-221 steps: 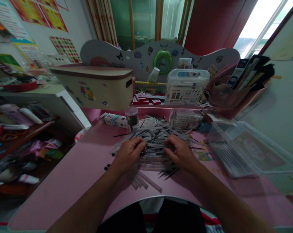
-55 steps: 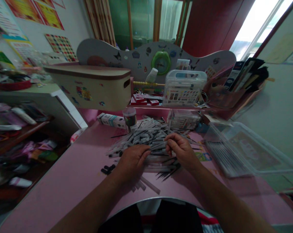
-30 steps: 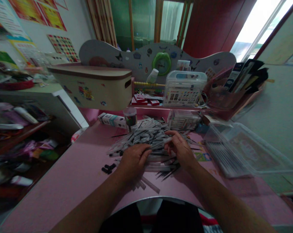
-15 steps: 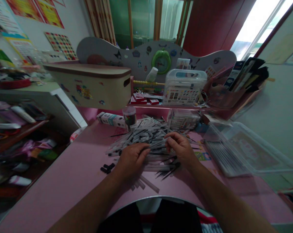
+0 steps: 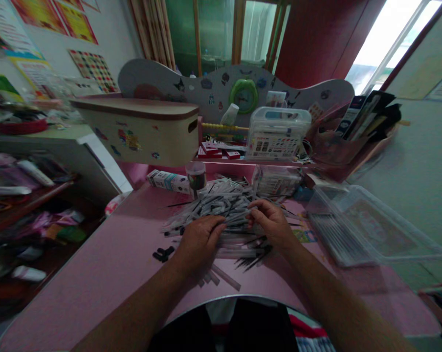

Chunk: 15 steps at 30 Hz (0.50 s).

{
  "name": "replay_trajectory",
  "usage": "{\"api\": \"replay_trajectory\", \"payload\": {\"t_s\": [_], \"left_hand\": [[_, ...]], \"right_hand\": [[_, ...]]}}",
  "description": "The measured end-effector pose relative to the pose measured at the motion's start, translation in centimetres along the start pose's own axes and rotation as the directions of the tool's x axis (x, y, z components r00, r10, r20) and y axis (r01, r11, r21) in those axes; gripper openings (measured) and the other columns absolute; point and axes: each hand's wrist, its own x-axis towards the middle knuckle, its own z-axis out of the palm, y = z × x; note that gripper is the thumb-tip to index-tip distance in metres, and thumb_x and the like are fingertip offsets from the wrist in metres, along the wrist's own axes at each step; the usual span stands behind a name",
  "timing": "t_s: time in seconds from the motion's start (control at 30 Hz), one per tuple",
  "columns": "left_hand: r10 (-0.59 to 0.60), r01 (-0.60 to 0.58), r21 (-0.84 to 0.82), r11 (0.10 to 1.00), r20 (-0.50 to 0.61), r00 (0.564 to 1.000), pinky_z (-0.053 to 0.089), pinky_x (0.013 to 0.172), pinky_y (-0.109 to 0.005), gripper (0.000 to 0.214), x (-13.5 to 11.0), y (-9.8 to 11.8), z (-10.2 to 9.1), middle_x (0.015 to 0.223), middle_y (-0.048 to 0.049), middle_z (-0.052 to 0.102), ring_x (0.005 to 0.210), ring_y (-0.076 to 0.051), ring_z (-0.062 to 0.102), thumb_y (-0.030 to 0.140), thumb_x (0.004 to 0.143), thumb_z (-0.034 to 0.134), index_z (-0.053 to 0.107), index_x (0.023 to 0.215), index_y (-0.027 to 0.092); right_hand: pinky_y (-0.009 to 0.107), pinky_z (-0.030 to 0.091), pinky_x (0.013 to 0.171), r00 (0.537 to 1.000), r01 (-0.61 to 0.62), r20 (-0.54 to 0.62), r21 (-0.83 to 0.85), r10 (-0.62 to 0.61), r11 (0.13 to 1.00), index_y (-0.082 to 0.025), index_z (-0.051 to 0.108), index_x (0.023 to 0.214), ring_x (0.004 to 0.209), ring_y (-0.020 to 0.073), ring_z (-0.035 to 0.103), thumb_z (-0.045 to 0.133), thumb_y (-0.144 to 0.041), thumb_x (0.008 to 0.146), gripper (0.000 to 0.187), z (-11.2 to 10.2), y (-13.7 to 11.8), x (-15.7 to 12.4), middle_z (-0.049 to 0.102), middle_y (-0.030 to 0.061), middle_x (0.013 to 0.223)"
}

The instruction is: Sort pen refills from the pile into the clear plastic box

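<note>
Both hands are over a heap of translucent pen barrels [image 5: 221,193] on the pink desk. The thumb and fingers of my left hand [image 5: 201,239] are pinched together at one end of a pale translucent pen barrel [image 5: 238,215]. My right hand [image 5: 270,222] pinches near its other end with curled fingers; the fingertips partly hide it. Below the right hand lie several thin black-tipped pen refills [image 5: 252,259]. Black pen caps [image 5: 163,253] sit left of my left wrist. Some loose barrels [image 5: 224,276] lie close to the front edge.
A clear plastic box [image 5: 378,225] stands on the right, beside rows of pens [image 5: 333,239]. Behind the heap are a small tub [image 5: 196,178], a long carton [image 5: 168,181] and a clear case [image 5: 276,181]. A beige bin [image 5: 140,134] occupies the raised shelf.
Both hands keep nearly the same pose over the heap. The view has shifted very slightly; nothing has visibly been taken or let go.
</note>
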Motion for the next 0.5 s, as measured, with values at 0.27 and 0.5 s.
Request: {"api": "replay_trajectory", "payload": {"t_s": [0.27,0.5], "left_hand": [[0.059,-0.056,0.047,0.997,-0.058,0.997,0.054,0.089,-0.037,0.026,-0.2,-0.2,0.6,0.100,-0.0083,0.077,0.092,-0.023,0.072,0.025,0.094,0.053,0.074,0.104,0.016],[0.121,-0.116,0.074,0.991,-0.072,0.990,0.052,0.086,-0.037,0.020,-0.1,-0.3,0.6,0.098,-0.0072,0.075,0.092,-0.022,0.068,0.022,0.093,0.056,0.072,0.103,0.016]], "right_hand": [[0.024,0.052,0.059,0.999,-0.044,-0.011,0.032,0.044,0.999,-0.019,0.060,0.092,0.059,0.0107,0.061,0.068,-0.041,0.079,0.027,0.2,0.6,0.0,0.066,-0.0018,0.072],[0.036,0.048,0.086,0.976,0.217,0.101,-0.442,-0.192,0.870,-0.019,0.062,0.105,0.095,0.0199,0.063,0.063,-0.033,0.083,0.026,-0.7,-2.2,0.0,0.067,0.0063,0.100]]}}
